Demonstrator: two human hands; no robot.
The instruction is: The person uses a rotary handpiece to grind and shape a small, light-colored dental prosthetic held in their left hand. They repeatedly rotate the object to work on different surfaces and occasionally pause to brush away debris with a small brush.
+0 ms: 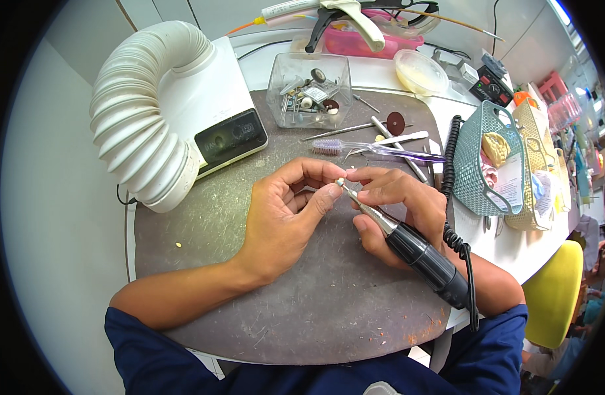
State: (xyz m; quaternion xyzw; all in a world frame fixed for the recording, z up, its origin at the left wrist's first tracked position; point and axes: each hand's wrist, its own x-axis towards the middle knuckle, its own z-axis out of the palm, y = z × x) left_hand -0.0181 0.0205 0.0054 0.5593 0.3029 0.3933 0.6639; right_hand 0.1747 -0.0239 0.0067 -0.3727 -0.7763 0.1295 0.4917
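Between the thumb and fingertips of my left hand (279, 210) is a small white tooth-like piece (340, 181), pinched above the middle of the grey mat. My right hand (411, 197) grips a black and silver rotary handpiece (421, 253) like a pen. Its narrow tip points up and left and meets the piece, or nearly so; the exact contact is too small to make out. The fingertips of both hands come together around the piece. From the handpiece's rear end, a coiled black cord (455, 240) runs up along the right side.
A white ribbed hose (134, 112) arches over a white box at the left. Behind my hands stand a clear bin (309, 92) of small bits, a purple toothbrush (375, 150) and a brown disc (395, 123). Baskets (483, 164) line the right, near a yellow chair (554, 296).
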